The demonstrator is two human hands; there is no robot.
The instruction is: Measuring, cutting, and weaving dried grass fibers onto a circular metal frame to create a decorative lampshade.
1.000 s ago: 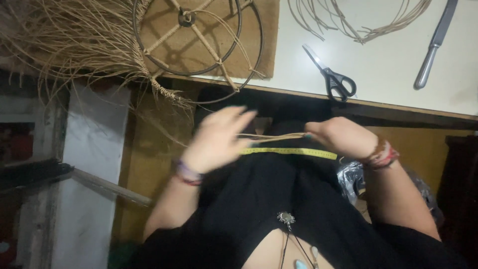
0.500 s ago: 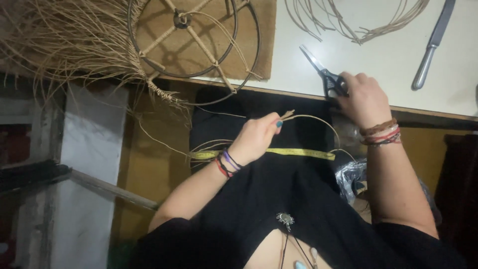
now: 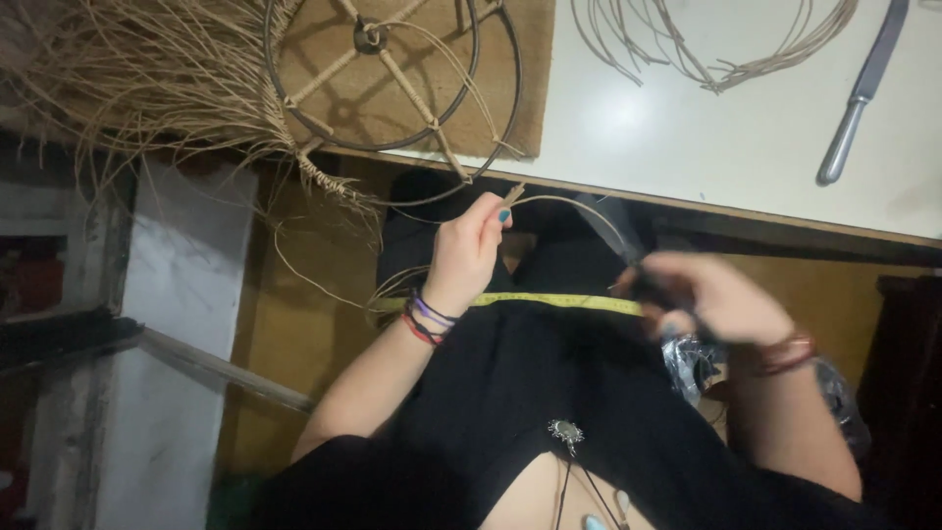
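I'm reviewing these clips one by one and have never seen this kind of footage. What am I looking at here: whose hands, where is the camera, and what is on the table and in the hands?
There is no machine here: a person wears a camera on the head, so the single picture looks down over their black-clothed lap to a white table edge.

The left hand pinches a thin tan reed strand that arcs across towards the right hand. The right hand is blurred and grips something dark, which I cannot identify. A yellow measuring tape lies across the lap.

On the table sit a round dark wire frame with wrapped spokes and loose straw fringe on a brown mat, a loose bundle of pale reeds, and a metal knife.
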